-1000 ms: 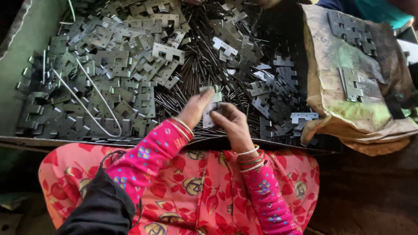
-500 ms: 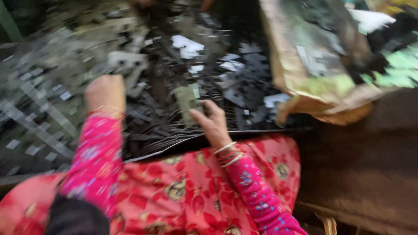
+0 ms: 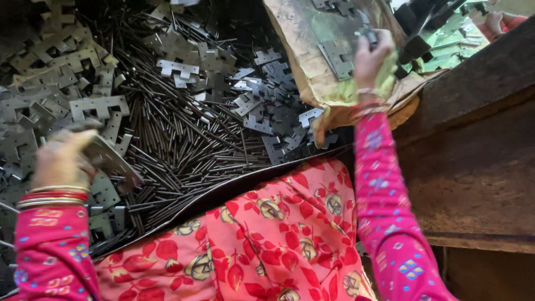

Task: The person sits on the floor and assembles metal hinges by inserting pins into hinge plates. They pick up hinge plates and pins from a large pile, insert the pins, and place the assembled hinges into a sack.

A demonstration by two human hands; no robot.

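A heap of grey notched metal plates (image 3: 178,69) and thin dark metal rods (image 3: 195,139) fills a shallow tray in front of me. At the left of the heap, my left hand (image 3: 61,161) grips one flat plate (image 3: 111,159) by its edge. My right hand (image 3: 370,56) is stretched up to the right, over a crumpled brown sack (image 3: 301,61). Its fingers are closed on a small dark metal piece (image 3: 368,34). Beside it a grey joined plate (image 3: 337,58) lies on the sack. Pink sleeves and bangles cover both wrists.
The tray's dark front rim (image 3: 234,187) runs diagonally over my red flowered lap (image 3: 267,239). A rusty brown ledge (image 3: 473,150) stands at the right. Another person's hand (image 3: 493,21) shows at the top right, near green sheets.
My hands were together at the heap's near edge holding a piece. Now the left has swung left onto a plate, and the right has carried its piece up to the sack.
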